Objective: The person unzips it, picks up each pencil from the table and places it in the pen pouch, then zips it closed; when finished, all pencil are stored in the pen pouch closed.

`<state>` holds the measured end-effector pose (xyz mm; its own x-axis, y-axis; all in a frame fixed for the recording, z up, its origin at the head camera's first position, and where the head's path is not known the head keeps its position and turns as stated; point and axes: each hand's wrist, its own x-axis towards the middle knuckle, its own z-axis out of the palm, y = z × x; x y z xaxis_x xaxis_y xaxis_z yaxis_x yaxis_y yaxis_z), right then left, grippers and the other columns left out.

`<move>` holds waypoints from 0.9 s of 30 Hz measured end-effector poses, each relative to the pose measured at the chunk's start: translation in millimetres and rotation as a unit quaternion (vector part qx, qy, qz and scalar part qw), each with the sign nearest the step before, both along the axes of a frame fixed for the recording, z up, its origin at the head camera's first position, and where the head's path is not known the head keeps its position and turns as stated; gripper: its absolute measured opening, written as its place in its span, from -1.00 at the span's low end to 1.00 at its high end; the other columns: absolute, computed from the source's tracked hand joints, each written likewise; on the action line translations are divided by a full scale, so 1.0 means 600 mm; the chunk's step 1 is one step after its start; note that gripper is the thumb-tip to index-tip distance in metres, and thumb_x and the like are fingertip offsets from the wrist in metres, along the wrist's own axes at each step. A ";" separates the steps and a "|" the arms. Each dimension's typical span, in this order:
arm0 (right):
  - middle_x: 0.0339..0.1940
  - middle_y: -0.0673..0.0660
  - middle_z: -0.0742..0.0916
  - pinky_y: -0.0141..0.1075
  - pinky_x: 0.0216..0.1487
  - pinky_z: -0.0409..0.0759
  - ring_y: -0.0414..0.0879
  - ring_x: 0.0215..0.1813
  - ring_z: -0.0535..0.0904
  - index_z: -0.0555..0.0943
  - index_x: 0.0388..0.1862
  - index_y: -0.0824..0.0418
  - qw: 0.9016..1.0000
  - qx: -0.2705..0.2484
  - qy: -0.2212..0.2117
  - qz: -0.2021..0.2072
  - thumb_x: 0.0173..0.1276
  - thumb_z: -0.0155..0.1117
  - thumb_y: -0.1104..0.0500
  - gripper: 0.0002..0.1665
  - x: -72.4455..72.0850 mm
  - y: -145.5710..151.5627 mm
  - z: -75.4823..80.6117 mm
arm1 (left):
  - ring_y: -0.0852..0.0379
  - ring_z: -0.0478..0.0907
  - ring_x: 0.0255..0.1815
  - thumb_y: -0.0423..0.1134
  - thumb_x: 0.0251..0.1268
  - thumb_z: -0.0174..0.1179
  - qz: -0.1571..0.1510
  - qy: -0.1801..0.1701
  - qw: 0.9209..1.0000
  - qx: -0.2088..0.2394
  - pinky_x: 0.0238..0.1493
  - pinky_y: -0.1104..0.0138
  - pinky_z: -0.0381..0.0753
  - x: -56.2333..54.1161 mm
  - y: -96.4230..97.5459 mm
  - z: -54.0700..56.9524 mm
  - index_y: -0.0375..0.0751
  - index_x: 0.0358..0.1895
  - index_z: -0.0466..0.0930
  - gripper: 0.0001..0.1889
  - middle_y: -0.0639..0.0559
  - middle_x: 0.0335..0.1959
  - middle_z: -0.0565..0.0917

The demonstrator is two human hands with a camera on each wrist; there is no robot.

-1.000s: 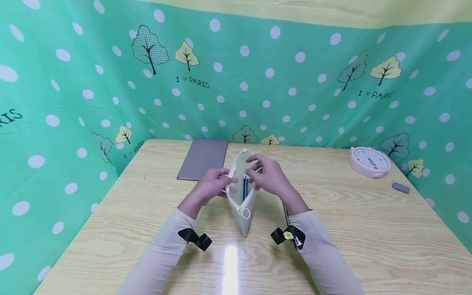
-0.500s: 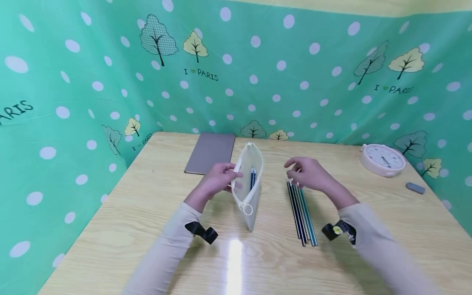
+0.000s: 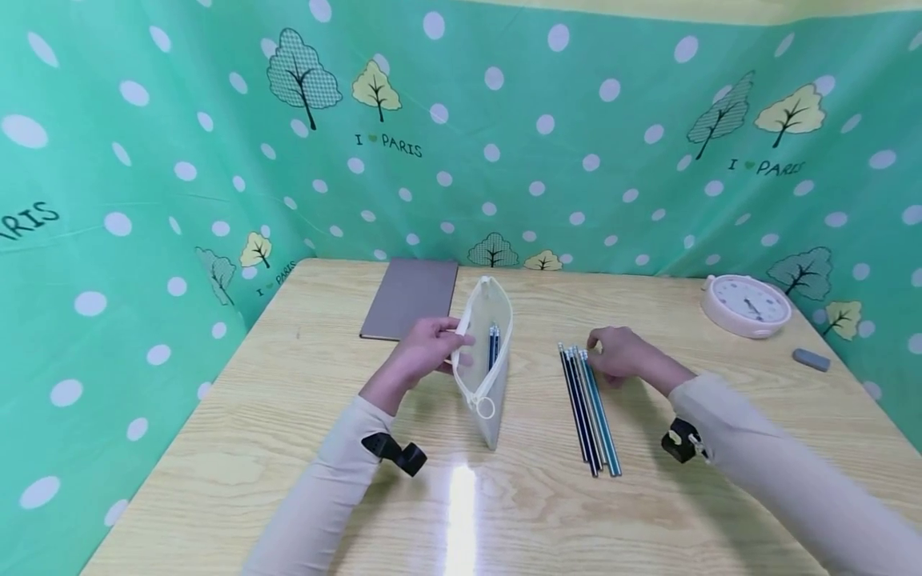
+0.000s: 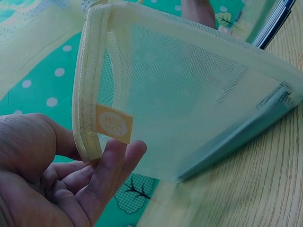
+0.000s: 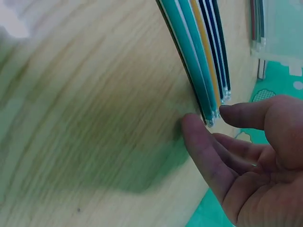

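A whitish mesh zipper pouch (image 3: 484, 400) stands upright with its mouth spread wide, and a few dark blue pencils (image 3: 493, 346) show inside. My left hand (image 3: 426, 348) pinches the pouch's left rim; in the left wrist view, thumb and fingers (image 4: 111, 165) meet by a small orange label (image 4: 113, 124). To the right, several pencils (image 3: 587, 412) in dark blue, teal and other colours lie side by side on the table. Beside their far ends is my right hand (image 3: 618, 352). In the right wrist view its thumb and forefinger (image 5: 201, 146) stand apart around the pencil tips.
Behind the pouch lies a grey-brown notebook (image 3: 412, 298). A pink round clock (image 3: 746, 306) and a grey eraser (image 3: 811, 359) are at the table's far right. Green polka-dot cloth (image 3: 533, 144) hangs along the back and sides of the wooden table (image 3: 346, 384).
My right hand has left the pouch's mouth, moved right and come down beside the far ends of the loose pencils. The left hand keeps its hold on the rim.
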<state>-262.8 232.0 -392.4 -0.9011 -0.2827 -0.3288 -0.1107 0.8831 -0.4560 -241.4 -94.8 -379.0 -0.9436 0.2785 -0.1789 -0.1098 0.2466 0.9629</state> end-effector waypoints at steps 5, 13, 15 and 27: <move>-0.62 0.17 0.67 -0.27 -0.54 0.73 -0.12 -0.61 0.66 0.49 0.08 0.56 1.000 -0.021 0.017 -0.014 0.41 0.17 0.35 -0.66 0.002 -0.005 -0.016 | 0.10 0.76 -0.30 -0.33 0.51 0.17 0.003 -0.001 1.000 0.001 -0.22 0.16 0.82 0.002 0.001 -0.002 -0.45 0.18 0.60 -0.69 -0.35 -0.02 0.76; -0.63 0.15 0.65 -0.35 -0.64 0.65 -0.14 -0.70 0.62 0.53 0.03 0.52 0.996 0.006 0.079 -0.030 0.35 0.20 0.33 -0.67 0.002 -0.008 -0.031 | 0.14 0.74 -0.34 -0.32 0.50 0.18 0.003 0.004 1.000 0.000 -0.23 0.17 0.82 0.005 0.004 -0.001 -0.47 0.19 0.60 -0.67 -0.36 -0.03 0.76; -0.64 0.15 0.64 -0.35 -0.64 0.64 -0.15 -0.70 0.61 0.54 0.05 0.52 0.995 0.008 0.095 -0.038 0.36 0.21 0.33 -0.65 0.003 -0.006 -0.020 | 0.14 0.73 -0.34 -0.32 0.51 0.18 0.002 0.004 1.000 0.000 -0.23 0.17 0.82 0.006 0.005 -0.001 -0.47 0.18 0.60 -0.67 -0.36 -0.03 0.76; -0.23 0.40 0.77 -0.32 -0.46 0.76 -0.19 -0.53 0.72 0.53 0.27 0.41 0.927 -0.206 0.274 -0.152 0.49 0.15 0.25 -0.56 0.033 -0.031 0.141 | 0.15 0.74 -0.34 -0.33 0.51 0.17 0.001 0.003 1.000 0.000 -0.24 0.19 0.81 0.007 0.006 0.002 -0.48 0.19 0.59 -0.67 -0.33 -0.05 0.76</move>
